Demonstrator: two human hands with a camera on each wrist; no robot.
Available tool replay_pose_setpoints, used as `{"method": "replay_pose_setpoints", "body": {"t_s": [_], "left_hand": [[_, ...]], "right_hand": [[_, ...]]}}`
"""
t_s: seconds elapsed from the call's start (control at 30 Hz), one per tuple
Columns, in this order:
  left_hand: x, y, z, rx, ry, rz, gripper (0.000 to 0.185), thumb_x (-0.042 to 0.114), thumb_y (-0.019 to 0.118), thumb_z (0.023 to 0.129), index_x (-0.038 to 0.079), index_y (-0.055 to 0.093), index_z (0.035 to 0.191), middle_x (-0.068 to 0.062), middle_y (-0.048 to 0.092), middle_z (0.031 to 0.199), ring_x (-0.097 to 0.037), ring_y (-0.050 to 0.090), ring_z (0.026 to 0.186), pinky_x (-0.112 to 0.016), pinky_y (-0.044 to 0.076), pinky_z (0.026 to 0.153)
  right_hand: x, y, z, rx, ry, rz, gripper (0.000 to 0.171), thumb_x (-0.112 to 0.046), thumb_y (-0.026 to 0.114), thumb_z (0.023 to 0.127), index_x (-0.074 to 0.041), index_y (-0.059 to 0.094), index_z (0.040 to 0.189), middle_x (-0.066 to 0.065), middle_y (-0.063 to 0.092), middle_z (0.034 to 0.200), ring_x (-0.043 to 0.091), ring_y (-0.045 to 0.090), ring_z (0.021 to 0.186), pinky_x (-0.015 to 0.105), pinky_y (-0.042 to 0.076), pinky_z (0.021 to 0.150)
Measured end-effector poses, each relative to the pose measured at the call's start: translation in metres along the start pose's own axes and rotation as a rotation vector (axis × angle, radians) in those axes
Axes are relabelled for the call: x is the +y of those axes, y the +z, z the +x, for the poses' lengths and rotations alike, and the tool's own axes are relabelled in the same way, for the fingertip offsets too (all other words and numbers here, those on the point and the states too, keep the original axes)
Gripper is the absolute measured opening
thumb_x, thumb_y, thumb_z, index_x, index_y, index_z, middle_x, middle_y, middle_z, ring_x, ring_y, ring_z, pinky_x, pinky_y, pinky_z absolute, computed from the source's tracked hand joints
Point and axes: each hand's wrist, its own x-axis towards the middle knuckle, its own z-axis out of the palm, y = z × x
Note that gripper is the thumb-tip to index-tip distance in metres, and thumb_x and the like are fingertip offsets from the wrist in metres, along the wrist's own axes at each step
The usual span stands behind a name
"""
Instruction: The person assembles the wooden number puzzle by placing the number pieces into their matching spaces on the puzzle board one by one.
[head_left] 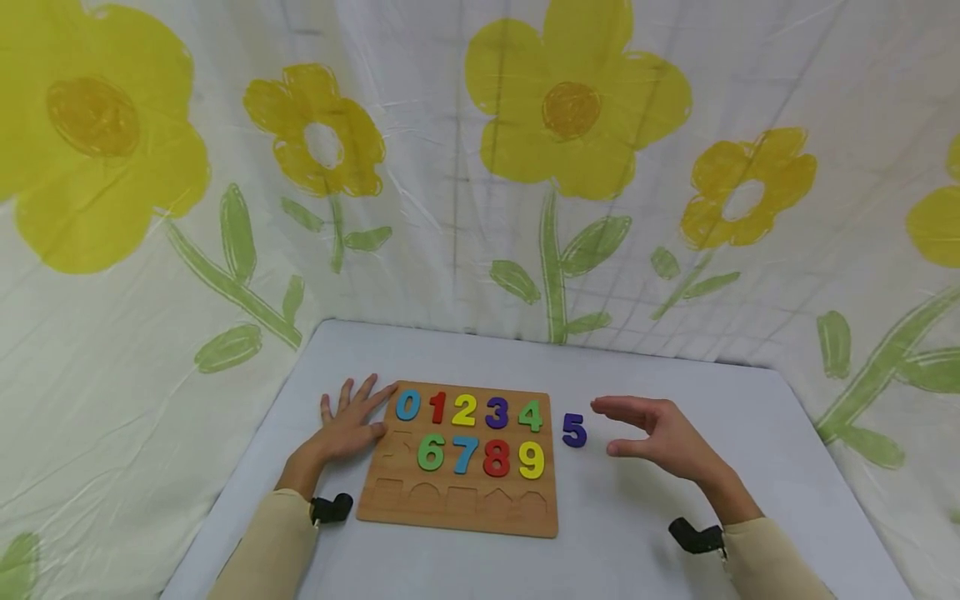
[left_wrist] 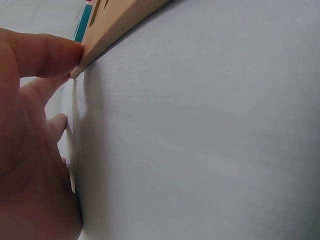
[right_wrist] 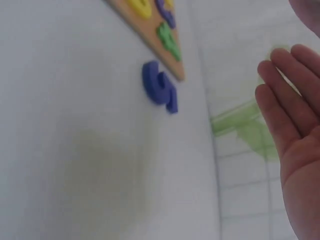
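A wooden number puzzle board (head_left: 457,527) lies on the white table, with coloured digits 0 to 4 in its top row and 6 to 9 in the middle row. At the left of the middle row is a bare digit recess (head_left: 397,444). The purple number 5 (head_left: 574,431) lies on the table just right of the board. My left hand (head_left: 348,427), fingers spread, touches the board's left edge with thumb and index finger. To the right of the 5, my right hand (head_left: 651,433) hovers above the table, its fingers straight and apart from the thumb, holding nothing.
Along the board's bottom row run several shallow shape recesses (head_left: 461,500). The white table (head_left: 675,375) ends at a cloth backdrop (head_left: 420,250) printed with yellow flowers. A black wrist camera (head_left: 697,537) sits at the right wrist, another (head_left: 332,508) at the left.
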Motion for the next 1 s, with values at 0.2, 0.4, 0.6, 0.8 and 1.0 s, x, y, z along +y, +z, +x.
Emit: {"method": "replay_pose_setpoints", "body": {"t_s": [0.2, 0.4, 0.6, 0.8, 1.0], "left_hand": [[-0.002, 0.0, 0.001, -0.001, 0.001, 0.005, 0.074, 0.02, 0.062, 0.101, 0.017, 0.038, 0.171, -0.025, 0.011, 0.183, -0.059, -0.01, 0.165, -0.082, -0.019, 0.12], [-0.001, 0.0, 0.0, 0.005, 0.0, -0.005, 0.075, 0.02, 0.062, 0.1, 0.017, 0.039, 0.171, -0.026, 0.011, 0.182, -0.059, -0.01, 0.165, -0.082, -0.02, 0.12], [-0.003, 0.0, -0.001, 0.019, 0.006, -0.022, 0.076, 0.02, 0.061, 0.097, 0.016, 0.041, 0.17, -0.027, 0.013, 0.182, -0.059, -0.009, 0.165, -0.081, -0.02, 0.12], [-0.002, 0.0, 0.0, 0.01, 0.001, -0.019, 0.075, 0.02, 0.062, 0.098, 0.017, 0.04, 0.17, -0.026, 0.012, 0.182, -0.058, -0.011, 0.165, -0.081, -0.021, 0.12], [0.0, 0.0, 0.0, 0.003, -0.006, -0.01, 0.074, 0.019, 0.061, 0.1, 0.017, 0.039, 0.171, -0.025, 0.011, 0.183, -0.058, -0.011, 0.165, -0.08, -0.021, 0.12]], "right_hand": [[0.015, -0.005, -0.004, 0.005, 0.038, -0.067, 0.062, -0.016, 0.093, 0.088, -0.016, 0.071, 0.146, 0.012, 0.071, 0.148, 0.014, 0.069, 0.137, 0.022, 0.053, 0.111], [0.031, 0.0, -0.001, 0.031, 0.052, -0.131, 0.062, -0.016, 0.094, 0.086, -0.019, 0.072, 0.144, 0.004, 0.074, 0.145, 0.028, 0.07, 0.137, 0.02, 0.051, 0.111], [0.047, 0.008, 0.008, 0.048, 0.061, -0.16, 0.063, -0.024, 0.095, 0.086, -0.017, 0.073, 0.144, 0.003, 0.074, 0.145, 0.031, 0.069, 0.137, 0.024, 0.053, 0.112], [0.055, 0.015, 0.017, 0.041, 0.056, -0.187, 0.065, -0.028, 0.096, 0.085, -0.012, 0.073, 0.143, 0.002, 0.075, 0.143, 0.032, 0.07, 0.136, 0.031, 0.054, 0.114], [0.064, 0.022, 0.025, 0.031, 0.059, -0.245, 0.065, -0.03, 0.096, 0.085, -0.009, 0.073, 0.143, 0.004, 0.075, 0.143, 0.033, 0.07, 0.135, 0.051, 0.054, 0.114]]}}
